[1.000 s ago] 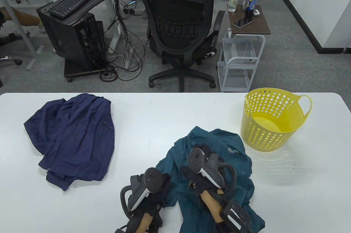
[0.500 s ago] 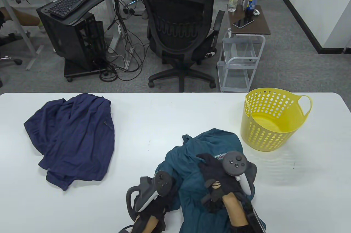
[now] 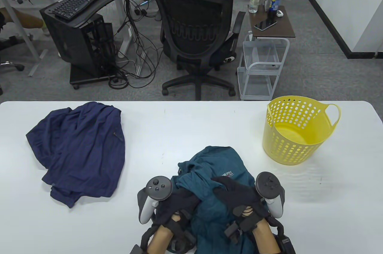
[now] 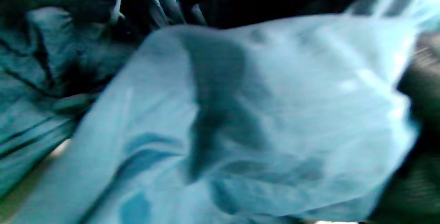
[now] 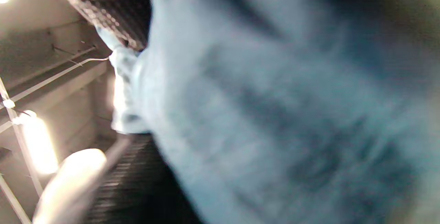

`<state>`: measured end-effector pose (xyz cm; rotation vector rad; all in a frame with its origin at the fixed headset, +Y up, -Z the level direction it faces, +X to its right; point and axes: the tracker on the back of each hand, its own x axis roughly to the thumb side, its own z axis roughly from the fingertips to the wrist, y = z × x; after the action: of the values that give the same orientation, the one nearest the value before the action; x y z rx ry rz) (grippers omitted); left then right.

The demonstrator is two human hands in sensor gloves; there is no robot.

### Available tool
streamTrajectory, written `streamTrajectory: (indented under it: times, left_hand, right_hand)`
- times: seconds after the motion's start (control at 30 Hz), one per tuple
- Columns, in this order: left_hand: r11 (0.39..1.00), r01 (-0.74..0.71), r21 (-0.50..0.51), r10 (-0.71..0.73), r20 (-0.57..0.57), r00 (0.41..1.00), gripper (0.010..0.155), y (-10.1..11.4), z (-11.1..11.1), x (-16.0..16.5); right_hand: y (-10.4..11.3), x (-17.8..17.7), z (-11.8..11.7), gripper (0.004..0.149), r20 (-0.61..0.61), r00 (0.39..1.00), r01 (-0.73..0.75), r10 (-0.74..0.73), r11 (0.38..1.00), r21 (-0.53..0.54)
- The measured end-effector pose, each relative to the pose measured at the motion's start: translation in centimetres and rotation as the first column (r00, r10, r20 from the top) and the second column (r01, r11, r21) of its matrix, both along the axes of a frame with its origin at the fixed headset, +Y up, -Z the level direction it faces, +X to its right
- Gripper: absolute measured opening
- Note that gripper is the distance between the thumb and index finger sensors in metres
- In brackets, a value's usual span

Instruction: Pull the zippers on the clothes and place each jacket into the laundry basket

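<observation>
Black-gloved fingers (image 3: 223,182) of the right hand (image 3: 239,198) and the left hand (image 3: 176,203) are bunching the thin, limp teal fabric jacket (image 3: 215,164) on the white bench (image 3: 179,134); gathering folds looks wiser than edges, with the yellow perforated plastic laundry basket (image 3: 294,129) waiting nearby.

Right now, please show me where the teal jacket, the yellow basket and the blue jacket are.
teal jacket (image 3: 217,161), table view, bunched upper back.
yellow basket (image 3: 287,146), table view, perforated front wall.
blue jacket (image 3: 80,149), table view, middle of fabric.

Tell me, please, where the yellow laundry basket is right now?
In the table view the laundry basket stands upright at the table's far right, apart from the teal jacket.
</observation>
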<state>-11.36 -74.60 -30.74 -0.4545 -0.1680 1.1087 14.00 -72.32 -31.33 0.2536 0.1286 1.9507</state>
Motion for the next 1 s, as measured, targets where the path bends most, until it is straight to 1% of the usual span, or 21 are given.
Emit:
streamTrajectory:
  times: [0.07, 0.1, 0.17, 0.27, 0.33, 0.43, 0.5, 0.53, 0.6, 0.63, 0.67, 0.7, 0.77, 0.8, 0.83, 0.9, 0.93, 0.97, 1.0]
  left_hand:
    - [0.999, -0.044, 0.001, 0.044, 0.000, 0.999, 0.044, -0.3, -0.2, -0.8]
    - [0.998, -0.069, -0.004, 0.069, -0.011, 0.998, 0.044, -0.5, -0.4, -1.2]
    - [0.985, -0.169, -0.035, 0.168, -0.019, 0.986, 0.045, -1.0, -0.7, -2.3]
    - [0.954, -0.289, -0.081, 0.285, -0.064, 0.956, 0.044, -1.5, -1.1, -3.5]
    - [0.952, -0.295, -0.077, 0.289, -0.083, 0.954, 0.044, -1.7, -1.3, -4.2]
    - [0.982, -0.189, -0.024, 0.185, -0.105, 0.977, 0.044, -1.3, -1.7, -5.0]
    - [0.996, -0.086, 0.025, 0.089, -0.128, 0.988, 0.044, -0.7, -1.7, -5.3]
    - [0.998, 0.015, 0.068, -0.006, -0.133, 0.991, 0.045, -0.4, -1.8, -5.5]
    - [0.988, 0.104, 0.111, -0.089, -0.134, 0.987, 0.047, 0.2, -1.6, -5.6]
    - [0.980, 0.147, 0.137, -0.127, -0.144, 0.981, 0.049, 0.6, -1.5, -5.7]
    - [0.972, 0.172, 0.161, -0.150, -0.139, 0.979, 0.052, 0.8, -1.4, -5.7]
    - [0.964, 0.198, 0.176, -0.181, -0.110, 0.977, 0.056, 1.1, -1.2, -5.6]
    - [0.942, 0.271, 0.196, -0.262, -0.071, 0.963, 0.071, 1.7, -0.7, -5.3]
    - [0.926, 0.313, 0.210, -0.308, -0.058, 0.950, 0.079, 2.1, -0.4, -5.1]
    - [0.894, 0.386, 0.230, -0.389, -0.032, 0.921, 0.087, 2.7, 0.2, -4.7]
    - [0.838, 0.483, 0.253, -0.511, 0.053, 0.858, 0.099, 3.4, 1.0, -3.7]
    - [0.783, 0.564, 0.260, -0.606, 0.118, 0.787, 0.103, 3.6, 1.6, -2.9]
    - [0.731, 0.631, 0.259, -0.675, 0.148, 0.722, 0.108, 3.7, 2.0, -2.2]
    - [0.642, 0.718, 0.270, -0.765, 0.158, 0.624, 0.110, 3.6, 2.4, -1.3]
  right_hand:
    - [0.0, -0.2, 0.1, 0.038, 0.066, 0.987, -0.152, 0.149, 0.988, 0.035]
    - [0.0, -0.2, 0.1, 0.038, 0.095, 0.972, -0.219, 0.215, 0.975, 0.042]
    - [-0.2, -0.3, 0.2, 0.038, 0.163, 0.930, -0.340, 0.329, 0.940, 0.042]
    - [-0.6, -0.1, 0.0, 0.038, 0.194, 0.908, -0.383, 0.371, 0.924, 0.027]
    - [-0.7, 0.0, -0.1, 0.038, 0.199, 0.905, -0.388, 0.377, 0.921, 0.020]
    - [-0.8, 0.1, -0.1, 0.038, 0.219, 0.877, -0.444, 0.428, 0.896, 0.023]
    - [-1.0, 0.0, -0.2, 0.038, 0.235, 0.840, -0.507, 0.490, 0.862, 0.018]
    - [-1.1, 0.0, -0.2, 0.038, 0.240, 0.825, -0.531, 0.512, 0.847, 0.016]
    - [-1.3, -0.1, -0.2, 0.038, 0.245, 0.804, -0.561, 0.542, 0.828, 0.008]
    - [-1.4, -0.1, -0.3, 0.038, 0.252, 0.787, -0.583, 0.563, 0.813, 0.006]
    - [-1.5, -0.2, -0.3, 0.038, 0.245, 0.784, -0.589, 0.570, 0.808, 0.006]
    - [-1.5, -0.4, -0.3, 0.038, 0.246, 0.782, -0.592, 0.573, 0.806, 0.003]
    - [-1.5, -0.5, -0.3, 0.038, 0.260, 0.757, -0.621, 0.599, 0.784, 0.003]
    - [-1.6, -0.6, -0.3, 0.038, 0.266, 0.744, -0.637, 0.613, 0.771, 0.005]
    - [-1.6, -0.7, -0.3, 0.038, 0.272, 0.727, -0.656, 0.631, 0.755, 0.004]
    - [-1.7, -0.7, -0.3, 0.038, 0.279, 0.702, -0.681, 0.655, 0.732, -0.003]
    - [-1.7, -0.7, -0.3, 0.038, 0.285, 0.698, -0.685, 0.657, 0.729, -0.004]
    - [-1.7, -0.8, -0.3, 0.038, 0.288, 0.694, -0.689, 0.660, 0.725, -0.005]
    - [-1.6, -0.9, -0.2, 0.041, 0.280, 0.687, -0.698, 0.671, 0.717, -0.005]
